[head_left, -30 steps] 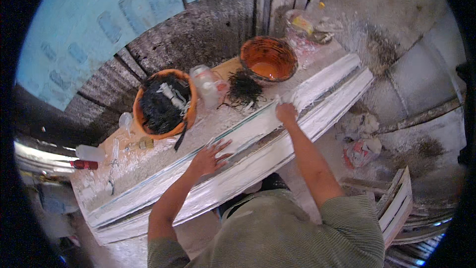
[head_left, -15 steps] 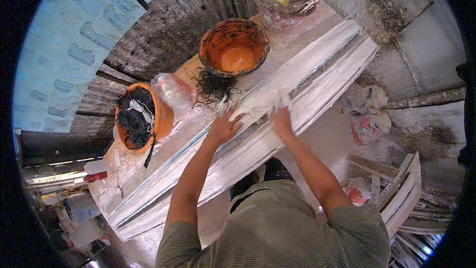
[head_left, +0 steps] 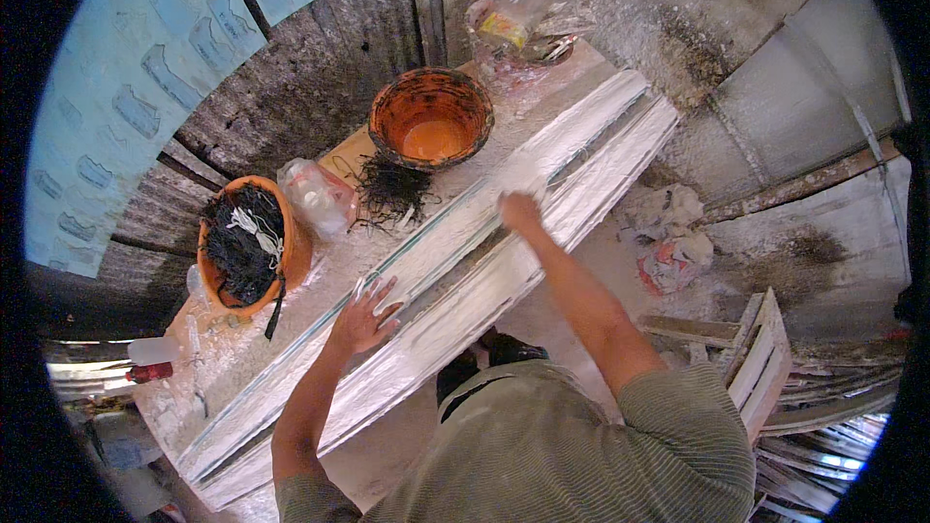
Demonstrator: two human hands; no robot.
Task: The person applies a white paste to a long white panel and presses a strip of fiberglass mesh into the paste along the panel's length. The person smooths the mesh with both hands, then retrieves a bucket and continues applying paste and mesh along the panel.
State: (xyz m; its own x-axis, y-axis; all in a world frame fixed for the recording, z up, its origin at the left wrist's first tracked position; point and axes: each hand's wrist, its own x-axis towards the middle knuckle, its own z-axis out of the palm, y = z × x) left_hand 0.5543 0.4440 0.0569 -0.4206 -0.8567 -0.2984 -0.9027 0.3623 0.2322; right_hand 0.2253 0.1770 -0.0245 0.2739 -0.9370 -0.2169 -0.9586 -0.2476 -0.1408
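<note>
Left hand [head_left: 362,323] spread on white strip [head_left: 436,257], now farther from right hand [head_left: 521,214], curled, its hold unclear

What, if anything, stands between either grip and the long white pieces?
Nothing visible: the left grip and right grip are both at the long white pieces; the orange bowl sits beyond their far edge.

white strips [head_left: 455,300], orange bucket [head_left: 300,244], striped olive shirt [head_left: 552,446]
</note>
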